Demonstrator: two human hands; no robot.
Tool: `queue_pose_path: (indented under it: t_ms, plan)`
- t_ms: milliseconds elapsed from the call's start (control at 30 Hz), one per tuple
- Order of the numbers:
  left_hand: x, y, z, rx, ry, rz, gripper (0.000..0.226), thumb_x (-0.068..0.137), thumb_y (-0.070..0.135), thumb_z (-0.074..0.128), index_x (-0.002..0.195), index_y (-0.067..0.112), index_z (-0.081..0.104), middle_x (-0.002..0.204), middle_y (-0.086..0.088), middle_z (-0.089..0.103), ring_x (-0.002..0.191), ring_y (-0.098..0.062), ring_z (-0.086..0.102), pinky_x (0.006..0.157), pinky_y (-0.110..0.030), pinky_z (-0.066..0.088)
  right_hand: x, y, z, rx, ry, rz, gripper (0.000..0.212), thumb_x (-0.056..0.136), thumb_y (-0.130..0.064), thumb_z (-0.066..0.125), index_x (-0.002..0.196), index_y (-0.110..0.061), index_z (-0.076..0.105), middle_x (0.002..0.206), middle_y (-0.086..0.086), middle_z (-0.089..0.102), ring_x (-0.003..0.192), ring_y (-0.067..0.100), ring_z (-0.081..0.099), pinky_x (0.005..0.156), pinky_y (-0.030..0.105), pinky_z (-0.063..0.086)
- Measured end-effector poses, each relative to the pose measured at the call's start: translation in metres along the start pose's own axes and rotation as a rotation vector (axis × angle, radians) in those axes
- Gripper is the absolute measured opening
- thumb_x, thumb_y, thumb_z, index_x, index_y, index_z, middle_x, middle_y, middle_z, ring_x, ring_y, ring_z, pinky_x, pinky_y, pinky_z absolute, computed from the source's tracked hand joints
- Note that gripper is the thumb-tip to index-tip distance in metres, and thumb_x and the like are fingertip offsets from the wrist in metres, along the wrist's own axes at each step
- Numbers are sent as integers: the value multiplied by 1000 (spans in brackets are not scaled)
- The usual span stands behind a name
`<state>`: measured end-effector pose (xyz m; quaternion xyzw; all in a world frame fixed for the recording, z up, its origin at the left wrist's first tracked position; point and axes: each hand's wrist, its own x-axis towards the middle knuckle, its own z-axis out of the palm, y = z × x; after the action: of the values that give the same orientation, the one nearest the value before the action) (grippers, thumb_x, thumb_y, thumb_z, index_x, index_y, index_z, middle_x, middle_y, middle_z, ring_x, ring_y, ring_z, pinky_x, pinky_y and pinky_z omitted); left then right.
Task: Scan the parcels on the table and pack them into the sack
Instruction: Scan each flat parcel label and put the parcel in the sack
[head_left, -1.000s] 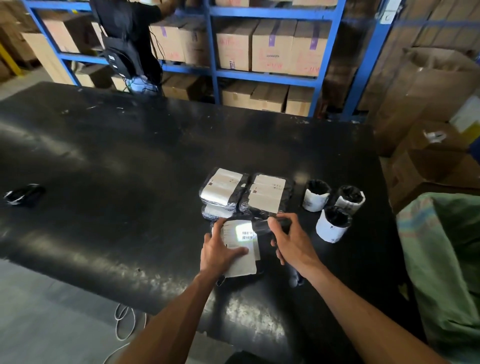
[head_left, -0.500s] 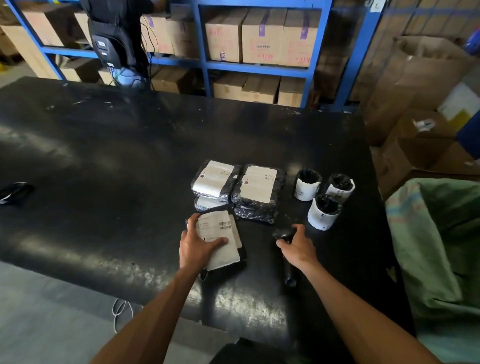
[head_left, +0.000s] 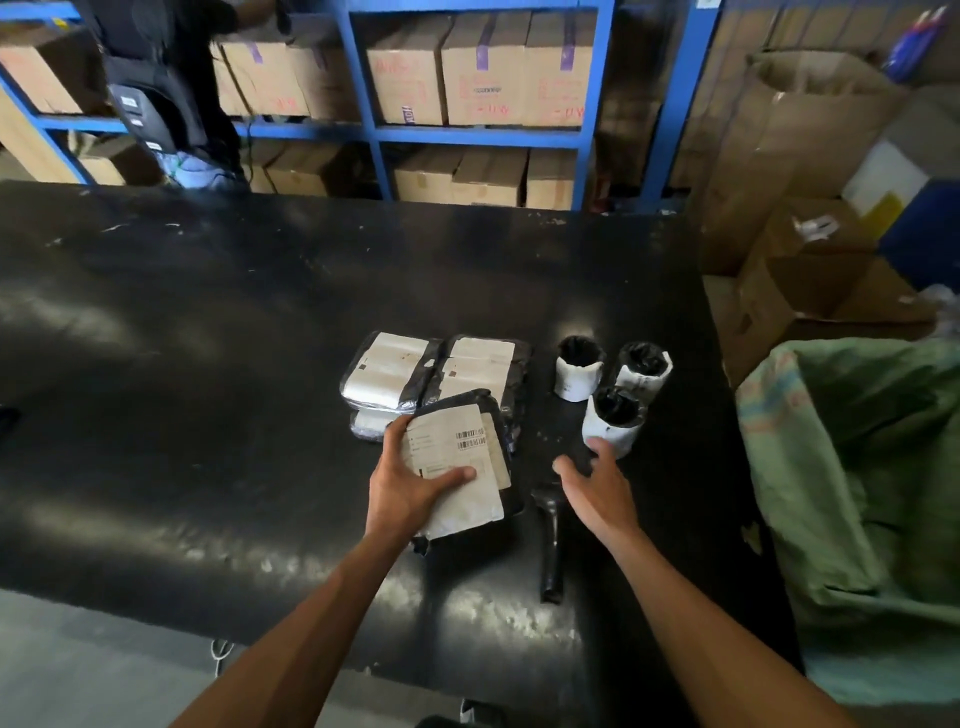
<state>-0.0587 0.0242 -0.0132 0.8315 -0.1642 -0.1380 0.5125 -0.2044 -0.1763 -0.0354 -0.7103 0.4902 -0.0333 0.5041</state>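
Observation:
My left hand (head_left: 410, 483) grips a flat black parcel with a white barcode label (head_left: 462, 457), lifted and tilted over the black table (head_left: 208, 338). My right hand (head_left: 597, 483) hovers open beside it, fingers spread, holding nothing. The black handheld scanner (head_left: 550, 540) lies on the table just under and left of that hand. Behind the held parcel sit more flat labelled parcels (head_left: 389, 371), stacked and side by side. Three small round parcels wrapped in white labels (head_left: 613, 421) stand to the right. The open green sack (head_left: 857, 467) hangs off the table's right side.
Blue shelving with cardboard boxes (head_left: 483, 78) runs behind the table. A person in dark clothes (head_left: 166, 88) stands at the far left shelf. Open cardboard boxes (head_left: 810, 291) are stacked at the right, behind the sack. The table's near edge runs close to my arms.
One second ago my right hand held the scanner over the parcel's barcode. It then laid the scanner on the table and has let go. My left hand has raised the parcel.

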Motion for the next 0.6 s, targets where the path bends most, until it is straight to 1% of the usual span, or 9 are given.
queue_pose_path:
  t_ms: [100, 167, 233, 267, 300, 400, 467, 500, 600]
  plan:
    - [7, 25, 41, -133, -73, 6, 88, 57, 34, 97, 127, 43, 44, 113, 15, 65, 100, -7, 67, 83, -32, 59, 14, -14, -35, 213, -81, -52, 68, 80, -65, 65, 141, -51, 38, 133, -2, 62, 119, 19, 61, 107, 43, 45]
    - [10, 45, 76, -232, -141, 15, 81, 65, 29, 94, 129, 38, 45, 113, 9, 68, 99, -8, 70, 80, -32, 60, 18, -19, -65, 305, -154, -96, 65, 83, -64, 66, 140, -60, 34, 124, -10, 67, 112, 12, 65, 104, 43, 49]
    - [9, 71, 115, -298, -216, 40, 71, 73, 35, 89, 128, 40, 43, 116, 4, 67, 97, -8, 70, 72, -25, 59, 20, -19, -99, 358, -171, -157, 65, 93, -54, 65, 146, -58, 28, 113, -23, 66, 101, -9, 64, 95, 25, 49]
    - [9, 83, 137, -318, -259, 53, 68, 74, 43, 86, 127, 43, 43, 118, 3, 65, 97, -7, 70, 70, -23, 58, 24, -15, -115, 358, -158, -179, 64, 95, -51, 64, 147, -57, 27, 116, -25, 64, 98, -14, 62, 89, 16, 48]
    - [9, 98, 159, -326, -308, 72, 67, 75, 49, 83, 128, 43, 43, 120, 2, 64, 98, -6, 70, 70, -22, 58, 27, -11, -133, 357, -137, -203, 66, 95, -52, 65, 149, -56, 27, 125, -24, 61, 103, -14, 60, 88, 14, 48]
    - [8, 139, 227, -338, -460, 108, 78, 78, 57, 75, 142, 34, 37, 124, 5, 61, 99, 1, 67, 74, -19, 56, 40, 13, -191, 349, 67, -223, 71, 92, -48, 70, 151, -55, 33, 149, -14, 51, 128, 8, 57, 106, 30, 50]
    - [4, 167, 275, -283, -556, 107, 85, 83, 58, 65, 152, 30, 23, 129, 9, 57, 100, 6, 64, 84, -18, 53, 52, 36, -238, 399, 190, -221, 67, 97, -24, 70, 155, -38, 39, 145, -7, 55, 128, 10, 56, 98, 16, 50]
    - [3, 177, 298, -254, -602, 98, 91, 85, 63, 61, 156, 32, 15, 135, 7, 54, 108, 2, 62, 94, -23, 50, 58, 51, -262, 430, 231, -205, 66, 97, -17, 69, 155, -33, 41, 141, -4, 59, 123, 10, 58, 91, 11, 51]
    - [-7, 210, 360, -107, -647, 86, 95, 86, 77, 45, 158, 36, -2, 156, -11, 36, 138, -27, 45, 117, -41, 32, 77, 98, -329, 492, 339, -128, 65, 95, -16, 70, 152, -36, 45, 138, -1, 63, 115, 13, 63, 81, 17, 55]
